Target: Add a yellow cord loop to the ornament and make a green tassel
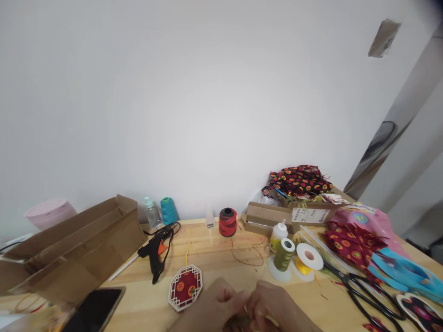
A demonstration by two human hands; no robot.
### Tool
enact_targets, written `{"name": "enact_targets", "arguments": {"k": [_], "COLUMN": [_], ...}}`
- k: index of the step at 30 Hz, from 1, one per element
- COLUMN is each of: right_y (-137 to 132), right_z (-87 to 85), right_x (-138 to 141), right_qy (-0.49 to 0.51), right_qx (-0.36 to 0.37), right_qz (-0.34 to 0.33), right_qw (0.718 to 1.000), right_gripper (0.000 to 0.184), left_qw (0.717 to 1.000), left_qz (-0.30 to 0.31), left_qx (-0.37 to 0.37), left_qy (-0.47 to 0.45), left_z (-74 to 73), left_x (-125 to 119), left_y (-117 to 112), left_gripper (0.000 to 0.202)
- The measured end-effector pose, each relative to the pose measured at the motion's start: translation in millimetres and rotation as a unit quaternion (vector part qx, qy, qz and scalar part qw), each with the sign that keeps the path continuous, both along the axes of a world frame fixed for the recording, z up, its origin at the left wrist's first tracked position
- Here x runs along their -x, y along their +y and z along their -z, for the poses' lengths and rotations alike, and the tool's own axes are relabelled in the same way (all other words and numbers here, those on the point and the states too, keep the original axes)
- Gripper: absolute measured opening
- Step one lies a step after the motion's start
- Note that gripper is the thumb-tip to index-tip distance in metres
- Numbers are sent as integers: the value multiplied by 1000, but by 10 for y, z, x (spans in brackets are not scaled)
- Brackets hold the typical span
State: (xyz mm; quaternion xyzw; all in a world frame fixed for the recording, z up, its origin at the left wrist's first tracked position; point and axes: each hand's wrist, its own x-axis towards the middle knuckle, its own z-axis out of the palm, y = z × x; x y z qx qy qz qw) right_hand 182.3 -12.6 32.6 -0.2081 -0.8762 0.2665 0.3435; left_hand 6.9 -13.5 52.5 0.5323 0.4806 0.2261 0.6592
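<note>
At the bottom centre my left hand (221,299) and my right hand (268,302) meet with fingers curled in a pinch. Something small, dark and greenish-red shows beneath the fingertips, too hidden to name. Just left of my left hand an octagonal wooden frame (186,288) with red patterned fabric lies flat, a yellow cord (188,246) running up from its top. Beyond my right hand stand a spool of olive thread (284,256) and a white spool of yellow cord (308,260).
Left are a cardboard box (86,249), a phone (95,311) and a black glue gun (155,253). Teal thread (169,211), red cord (228,223) and a glue bottle (278,234) stand farther back. Black scissors (367,290) and blue ribbon (408,274) lie right, near a fabric-filled box (270,216).
</note>
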Motion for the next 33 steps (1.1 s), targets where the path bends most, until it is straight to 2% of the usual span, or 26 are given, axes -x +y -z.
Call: {"name": "enact_targets", "arguments": {"k": [2,4,6,10,12,14,17,19,24,27,30,33], "right_y": [3,15,43,142,192,227,248,248,254,277,300,318], "right_z": [-110,-203,-239,-163,-107,-71,-68,-94,-178,-196,-194,-190], "right_x": [-15,-20,-4,104,173,233,284,291,272,264,257,244], "right_qy": [23,48,73,98,88,66,35,23,39,52,53,48], "right_qx": [19,67,135,237,247,235,214,208,243,277,284,279], "right_qz": [11,43,83,123,134,152,173,169,150,136,132,136], "right_qw": [1000,996,985,959,956,958,961,963,957,950,948,950], "right_gripper": [21,22,23,17,13,11,11,12,9,11,12,12], "left_qw": [995,981,973,966,969,975,975,972,970,972,974,979], "left_qz": [-74,-160,-189,-177,-153,-114,-54,-43,-51,-64,-97,-95], "left_qx": [-58,-95,-93,-61,-66,-100,-158,-172,-168,-146,-130,-120], "left_qy": [-16,-54,-95,-179,-183,-163,-149,-155,-169,-174,-156,-136], "left_z": [-82,-102,-43,225,337,385,352,299,200,197,217,193], "left_x": [90,216,337,417,368,288,171,119,79,83,105,128], "left_y": [48,118,178,207,176,137,97,95,124,129,137,150], "left_gripper": [51,45,41,47,53,56,51,44,37,38,39,41]}}
